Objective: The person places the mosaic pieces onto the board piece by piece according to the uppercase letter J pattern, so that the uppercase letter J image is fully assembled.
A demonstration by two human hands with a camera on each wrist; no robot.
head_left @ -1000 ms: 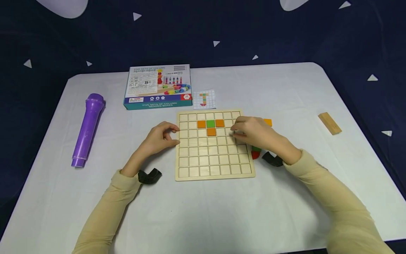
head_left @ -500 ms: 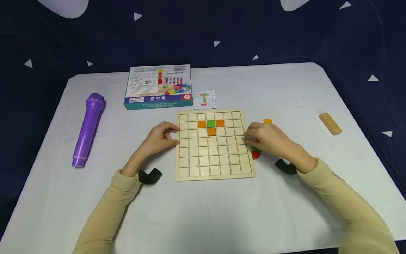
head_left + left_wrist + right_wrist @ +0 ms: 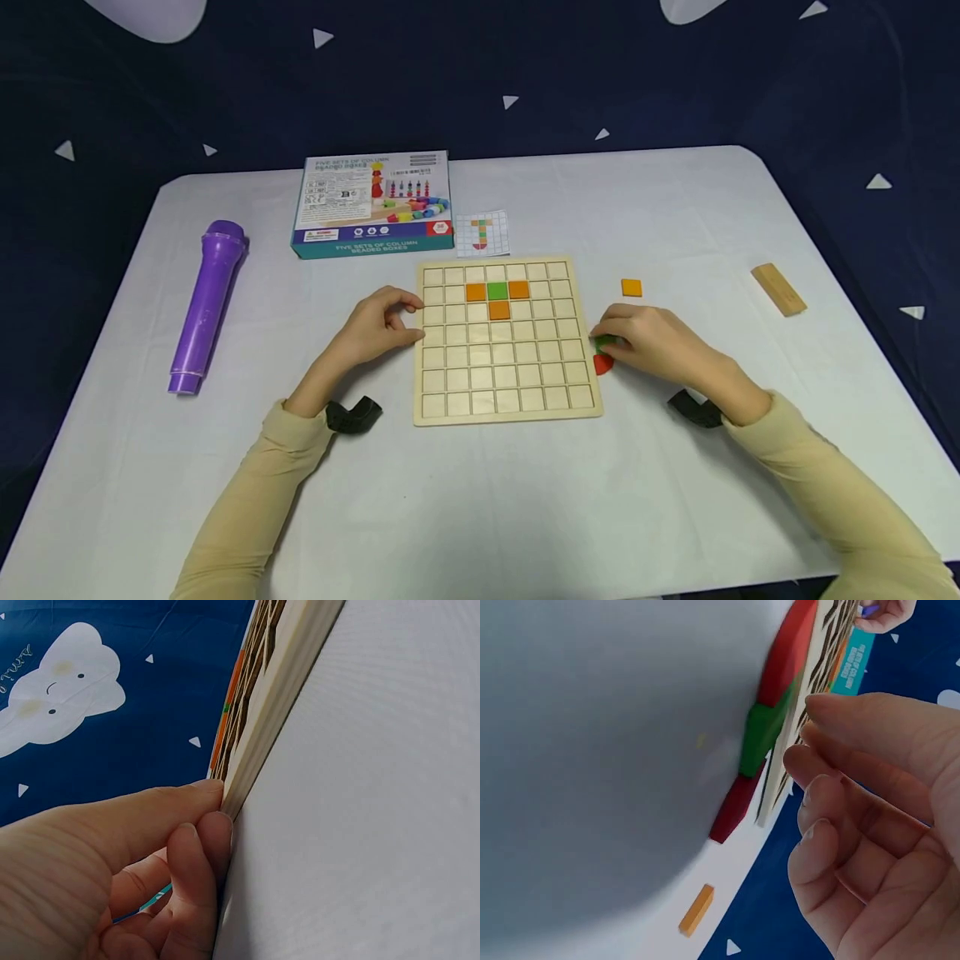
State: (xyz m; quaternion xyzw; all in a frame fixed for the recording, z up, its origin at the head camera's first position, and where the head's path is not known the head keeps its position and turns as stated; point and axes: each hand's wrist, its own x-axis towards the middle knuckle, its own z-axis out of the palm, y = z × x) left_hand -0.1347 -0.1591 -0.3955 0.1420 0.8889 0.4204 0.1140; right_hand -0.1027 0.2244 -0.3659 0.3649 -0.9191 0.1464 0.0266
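A wooden grid board (image 3: 491, 377) lies in the middle. In it sit several orange tiles (image 3: 499, 310) and a green tile (image 3: 497, 291). My left hand (image 3: 381, 321) touches the board's left edge with thumb and forefinger spread apart; the left wrist view shows the thumb (image 3: 176, 814) against the rim. Just beyond the right edge, my right hand (image 3: 651, 340) hovers at a green piece (image 3: 603, 342) and a red piece (image 3: 603, 365), its fingers loosely bent and holding nothing. The right wrist view also shows a dark red piece (image 3: 736, 806), hidden in the head view.
An orange tile (image 3: 632, 287) lies past my right hand. Behind the board are a pattern card (image 3: 483, 233) and a toy box (image 3: 375, 204). A purple tube (image 3: 210, 304) lies far left, a wooden block (image 3: 778, 290) far right.
My right hand has drawn back rightward from over the board to the loose pieces beside it, uncovering the board's right columns and the orange tile. The left hand stays put.
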